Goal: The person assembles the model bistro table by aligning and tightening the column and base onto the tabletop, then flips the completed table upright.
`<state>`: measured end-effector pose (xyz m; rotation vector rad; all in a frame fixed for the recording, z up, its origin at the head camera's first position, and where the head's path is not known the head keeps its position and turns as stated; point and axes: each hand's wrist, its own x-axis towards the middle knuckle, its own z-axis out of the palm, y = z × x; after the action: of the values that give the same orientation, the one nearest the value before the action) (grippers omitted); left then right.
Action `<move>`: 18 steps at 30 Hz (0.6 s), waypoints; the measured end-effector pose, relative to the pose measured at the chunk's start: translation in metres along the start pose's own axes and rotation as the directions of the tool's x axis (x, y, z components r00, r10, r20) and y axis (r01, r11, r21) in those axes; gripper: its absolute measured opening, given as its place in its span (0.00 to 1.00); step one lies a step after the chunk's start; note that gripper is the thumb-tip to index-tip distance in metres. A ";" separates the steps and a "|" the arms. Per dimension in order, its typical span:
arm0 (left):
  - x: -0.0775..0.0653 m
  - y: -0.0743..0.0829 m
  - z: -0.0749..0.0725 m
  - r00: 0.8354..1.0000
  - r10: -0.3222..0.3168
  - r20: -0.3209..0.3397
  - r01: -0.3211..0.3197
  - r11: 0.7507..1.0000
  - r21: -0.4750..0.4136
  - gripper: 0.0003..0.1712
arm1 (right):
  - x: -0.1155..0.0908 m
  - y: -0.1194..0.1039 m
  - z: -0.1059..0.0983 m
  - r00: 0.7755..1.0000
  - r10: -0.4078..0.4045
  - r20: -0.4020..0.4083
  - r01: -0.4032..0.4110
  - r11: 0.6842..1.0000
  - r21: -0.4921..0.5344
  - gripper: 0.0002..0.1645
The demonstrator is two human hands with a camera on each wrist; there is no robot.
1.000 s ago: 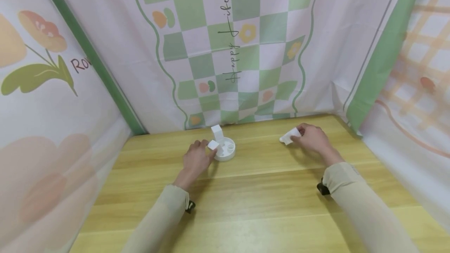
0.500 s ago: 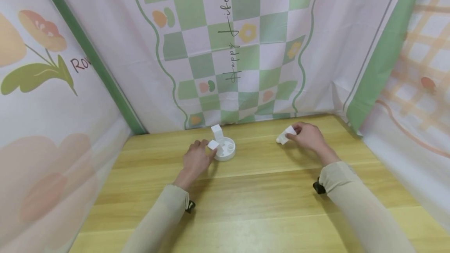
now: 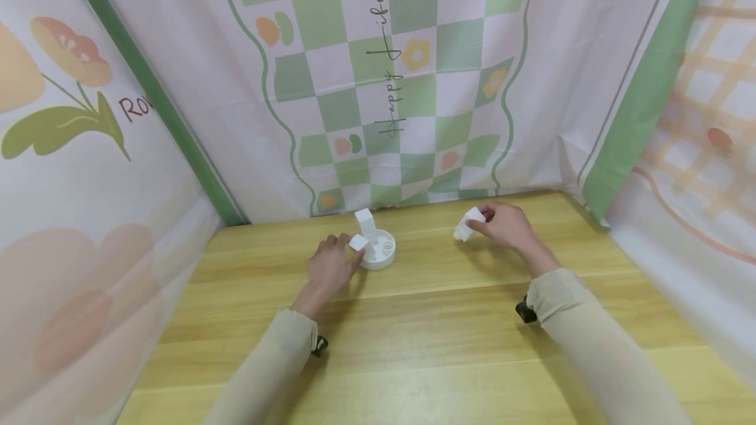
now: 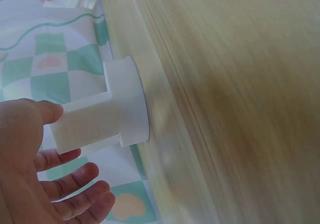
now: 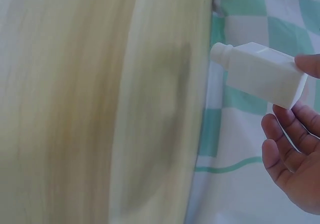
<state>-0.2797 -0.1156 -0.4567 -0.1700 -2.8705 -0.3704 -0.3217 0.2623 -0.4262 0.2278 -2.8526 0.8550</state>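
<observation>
In the head view, a round white holder (image 3: pixel 386 259) with holes in its top sits on the table. Two white square-sided bottles stand upside down in it, a rear bottle (image 3: pixel 365 222) and a front bottle (image 3: pixel 357 242). My left hand (image 3: pixel 329 269) pinches the front bottle between thumb and index finger, near its base; the other fingers curve loosely below it in the left wrist view. To the right, my right hand (image 3: pixel 508 225) holds another white square bottle (image 5: pixel 262 74) by its base end. That bottle is tilted above the table, its narrow neck (image 5: pixel 220 55) pointing down and left.
The wooden table (image 3: pixel 413 340) ends at the back against a hanging cloth (image 3: pixel 407 110) with green checks. More printed cloth closes in the left and right sides. A stretch of bare wood lies between the holder and my right hand.
My right hand has moved left toward the holder with its bottle, which has turned more neck-down. My left hand, the holder and its bottles have stayed in place.
</observation>
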 end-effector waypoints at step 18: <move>0.002 -0.001 -0.001 1.000 -0.002 0.006 0.002 1.000 0.001 0.31 | 0.011 -0.033 0.016 0.998 -0.060 0.007 0.060 0.998 0.017 0.28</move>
<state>-0.2813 -0.1162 -0.4557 -0.1686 -2.8772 -0.3698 -0.3277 0.2256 -0.4196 0.3184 -2.8310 0.8689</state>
